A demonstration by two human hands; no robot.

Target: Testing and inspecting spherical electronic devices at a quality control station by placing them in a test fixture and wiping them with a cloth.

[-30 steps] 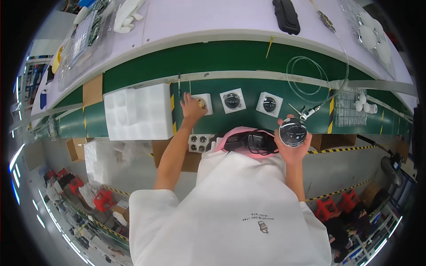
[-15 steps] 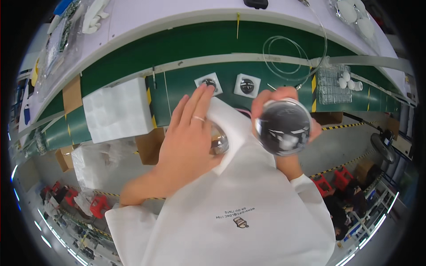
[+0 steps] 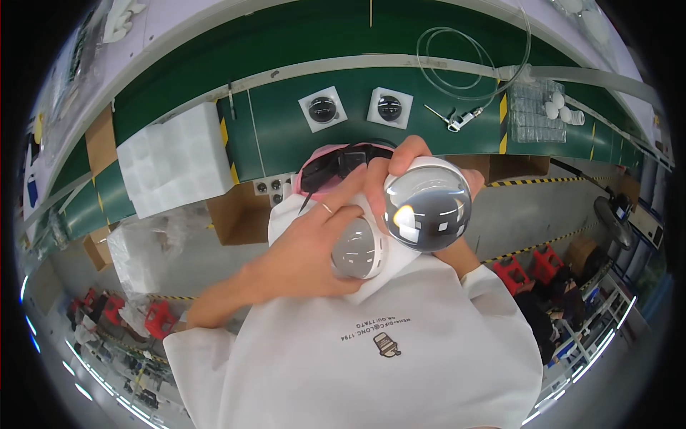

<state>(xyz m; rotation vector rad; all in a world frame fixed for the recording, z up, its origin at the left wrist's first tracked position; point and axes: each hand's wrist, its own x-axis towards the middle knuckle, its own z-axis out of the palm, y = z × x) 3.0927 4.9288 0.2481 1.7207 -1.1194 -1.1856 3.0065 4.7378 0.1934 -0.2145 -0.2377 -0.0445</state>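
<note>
Close in front of my chest, my left hand (image 3: 296,254) is closed around a clear dome cover (image 3: 355,250) with a white rim. Right beside it, my right hand (image 3: 409,151) grips a larger-looking, glossy clear dome (image 3: 429,207), also white-rimmed, its curved face upward and full of reflections. The fingers of both hands come close together between the domes, and much of my right hand is hidden behind its dome. Beyond them on the green bench, a black dome unit (image 3: 322,109) and a second black dome unit (image 3: 389,108) each sit in a square white foam block.
A white moulded foam tray (image 3: 175,161) lies at the left of the bench (image 3: 279,154). On the right are an air blow gun (image 3: 457,119) with a coiled clear hose and a clear plastic tray (image 3: 527,114). A pink-edged black object (image 3: 339,168) and cardboard box (image 3: 239,218) are near the bench edge.
My right hand has brought its dome leftward, close to my left hand. My left hand has moved down toward me with its dome, uncovering the left foam block, and the view has shifted.
</note>
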